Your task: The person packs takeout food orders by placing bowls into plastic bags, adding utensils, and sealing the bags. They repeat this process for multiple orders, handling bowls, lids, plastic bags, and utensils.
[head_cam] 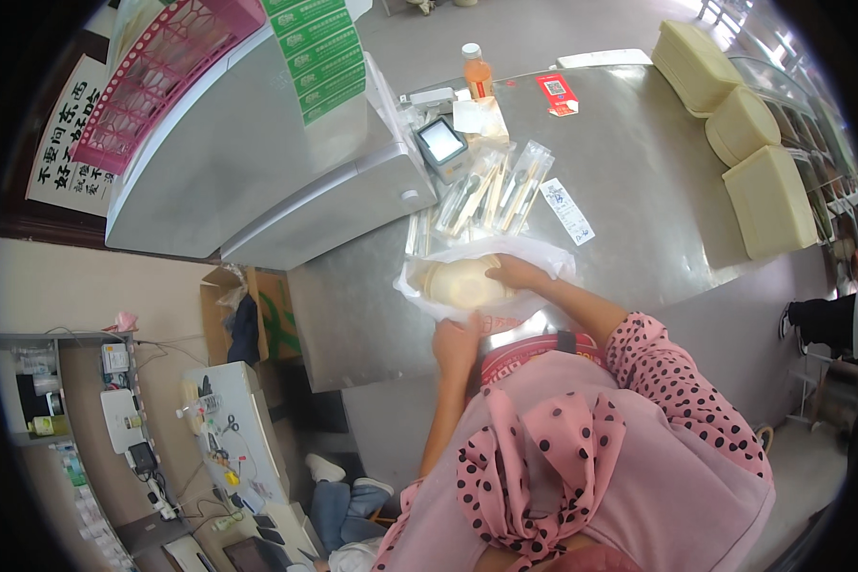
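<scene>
A pale, rounded takeaway container (465,284) lies inside a white plastic bag (543,252) that is spread open near the counter's front edge. Red printing shows on the bag's near side. My right hand (516,272) grips the container's right end, its fingers over the rim. At the bag's near edge, my left hand (457,344) pinches the plastic. Just beyond the bag lie several wrapped cutlery sets (486,193) with wooden chopsticks and spoons. To their right is a paper receipt (568,211) bearing print and handwriting.
The steel counter (651,179) carries a small screen device (443,146), a bottle of orange drink (477,71) and a red card (558,94). Cream containers (768,204) line its right edge. A large grey machine (314,164) stands left. Someone's legs (339,508) show lower left.
</scene>
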`<state>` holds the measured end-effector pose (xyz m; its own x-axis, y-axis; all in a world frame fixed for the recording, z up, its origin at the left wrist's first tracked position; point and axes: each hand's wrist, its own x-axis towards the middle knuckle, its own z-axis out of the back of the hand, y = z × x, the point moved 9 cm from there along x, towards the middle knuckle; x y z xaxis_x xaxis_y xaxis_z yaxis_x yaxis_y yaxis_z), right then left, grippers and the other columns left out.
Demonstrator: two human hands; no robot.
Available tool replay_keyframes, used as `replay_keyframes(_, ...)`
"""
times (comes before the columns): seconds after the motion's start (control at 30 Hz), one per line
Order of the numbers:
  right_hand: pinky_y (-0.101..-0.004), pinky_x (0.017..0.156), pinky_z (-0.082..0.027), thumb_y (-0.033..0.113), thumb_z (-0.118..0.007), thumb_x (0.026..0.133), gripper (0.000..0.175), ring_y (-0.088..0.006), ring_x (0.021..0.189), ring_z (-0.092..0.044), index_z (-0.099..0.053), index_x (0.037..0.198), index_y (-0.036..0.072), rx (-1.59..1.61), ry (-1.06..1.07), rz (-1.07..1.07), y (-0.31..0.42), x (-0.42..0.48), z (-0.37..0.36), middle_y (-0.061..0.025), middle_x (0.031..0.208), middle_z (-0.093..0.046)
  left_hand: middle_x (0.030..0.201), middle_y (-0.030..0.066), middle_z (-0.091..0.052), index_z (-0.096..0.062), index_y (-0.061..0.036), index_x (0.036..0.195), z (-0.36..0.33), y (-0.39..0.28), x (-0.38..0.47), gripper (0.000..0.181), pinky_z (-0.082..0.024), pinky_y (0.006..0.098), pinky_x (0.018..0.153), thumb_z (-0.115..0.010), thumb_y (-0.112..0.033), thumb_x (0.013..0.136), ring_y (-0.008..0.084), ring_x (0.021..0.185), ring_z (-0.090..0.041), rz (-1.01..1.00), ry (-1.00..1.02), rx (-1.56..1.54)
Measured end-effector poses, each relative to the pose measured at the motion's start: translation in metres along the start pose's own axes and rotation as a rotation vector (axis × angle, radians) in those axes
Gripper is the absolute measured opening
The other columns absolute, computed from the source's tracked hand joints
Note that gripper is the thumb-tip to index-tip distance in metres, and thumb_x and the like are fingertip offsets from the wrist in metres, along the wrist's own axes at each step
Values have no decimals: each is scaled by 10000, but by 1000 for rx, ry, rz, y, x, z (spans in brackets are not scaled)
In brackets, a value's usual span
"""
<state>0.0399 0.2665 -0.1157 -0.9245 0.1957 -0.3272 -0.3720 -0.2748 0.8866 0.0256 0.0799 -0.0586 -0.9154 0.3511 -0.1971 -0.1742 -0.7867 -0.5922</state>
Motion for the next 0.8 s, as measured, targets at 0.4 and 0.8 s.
replay_keyframes(0.4,-387,904,-385,235,-570,809,412,-353,1042,-523,-511,1114,-36,-269,-22,-19,21,-9,12,-243,1091,-554,1099,214,-439,-402,35,1135,11,-21,-20,579,-392,367,851,-688,-238,713,300,1037,-445,-172,-39,-353)
replay_keyframes(0.8,-407,814,-423,139,-635,735,350,-359,908,-564,-538,1013,-51,-463,-214,318,58,-19,11,-249,951,-579,684,139,-497,-461,4,775,6,-27,18,215,-407,401,593,-611,-141,727,296,613,-494,-211,-160,-356)
